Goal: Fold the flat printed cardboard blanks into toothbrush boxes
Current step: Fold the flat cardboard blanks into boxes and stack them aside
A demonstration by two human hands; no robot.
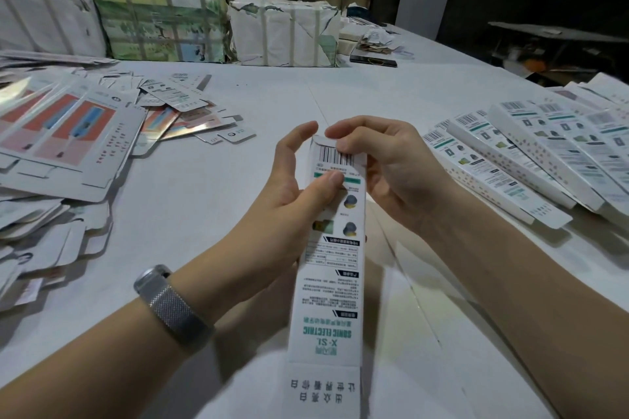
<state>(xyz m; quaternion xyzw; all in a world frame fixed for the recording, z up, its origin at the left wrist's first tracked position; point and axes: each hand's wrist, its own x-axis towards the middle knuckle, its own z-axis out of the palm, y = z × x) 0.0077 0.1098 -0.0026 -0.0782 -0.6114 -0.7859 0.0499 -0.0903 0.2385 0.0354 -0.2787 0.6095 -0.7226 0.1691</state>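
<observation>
Hands: left (289, 180), right (384, 163) pinch long, slim, matte-white printed cardboard box (328, 282) at far end.

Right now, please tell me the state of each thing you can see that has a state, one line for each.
Toothbrush box: held up in both hands, far end being closed, near flap open.
Left hand: grips the box, thumb on its printed face.
Right hand: pinches the far end flap.
Finished boxes: folded, lying in a row.
Flat blanks: unfolded, piled loosely.
Wrapped bundles: strapped, paper torn.

matt printed cardboard box (335, 248), glossy flat blanks (64, 133), metal mesh watchband (173, 309).
</observation>
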